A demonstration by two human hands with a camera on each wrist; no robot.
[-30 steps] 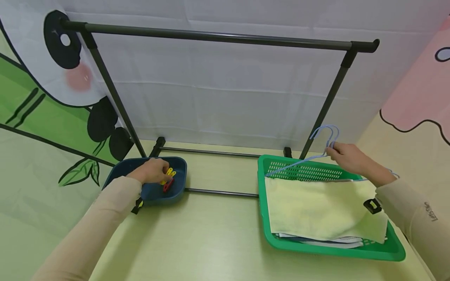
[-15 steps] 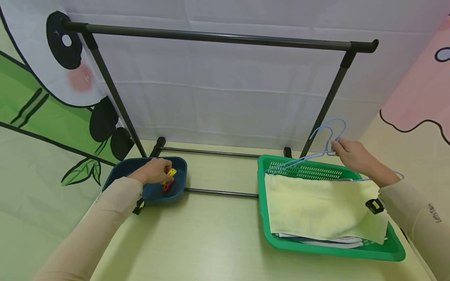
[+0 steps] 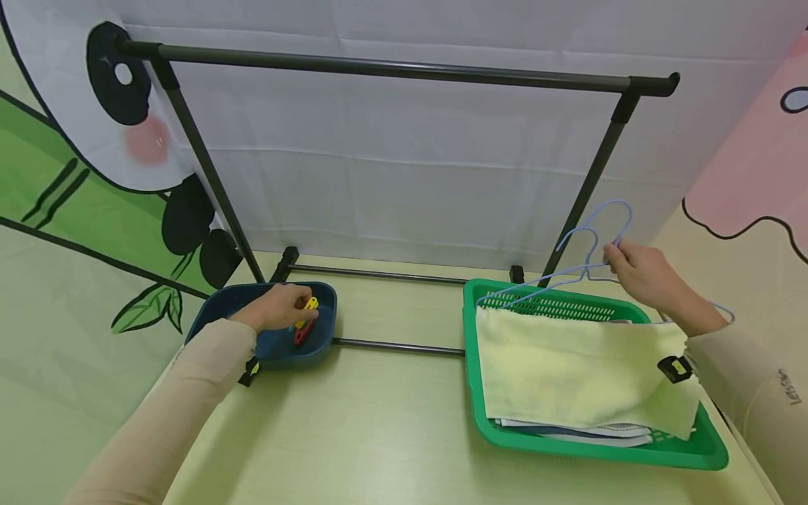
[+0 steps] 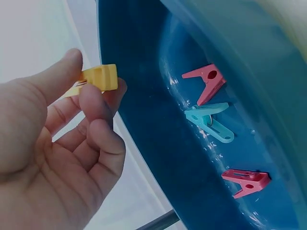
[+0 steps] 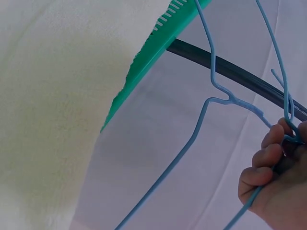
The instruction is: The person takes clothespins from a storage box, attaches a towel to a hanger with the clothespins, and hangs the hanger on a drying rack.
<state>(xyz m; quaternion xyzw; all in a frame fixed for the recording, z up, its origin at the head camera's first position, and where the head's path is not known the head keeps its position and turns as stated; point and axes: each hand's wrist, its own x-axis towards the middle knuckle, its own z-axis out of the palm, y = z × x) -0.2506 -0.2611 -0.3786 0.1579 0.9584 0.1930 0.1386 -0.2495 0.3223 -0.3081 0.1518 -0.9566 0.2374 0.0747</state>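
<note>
My left hand [image 3: 278,308] is over the blue basin [image 3: 325,358], pinching a yellow clothespin [image 4: 101,78] between thumb and fingers. Inside the basin lie red clothespins [image 4: 247,181] and a turquoise clothespin [image 4: 209,120]. On the right, my right hand [image 3: 647,277] grips a blue wire hanger [image 3: 625,210] at its neck, above the green basket [image 3: 470,351]. Another blue hanger [image 5: 211,62] stands close beside the gripped one, its hook to the left. Below both hangers a pale yellow towel [image 3: 568,372] spreads across the basket, its top edge along the hangers' lower parts.
A dark clothes rack [image 3: 391,66] spans the back, its uprights behind basin and basket and its lower bars [image 3: 398,346] on the table. Under the towel are folded white and dark cloths [image 3: 606,436]. Printed fabric walls stand at the back and sides.
My right hand has moved slightly up and right with the hanger, drawing it apart from the other hanger; the towel's top edge has risen. My left hand with the yellow clothespin has shifted slightly right.
</note>
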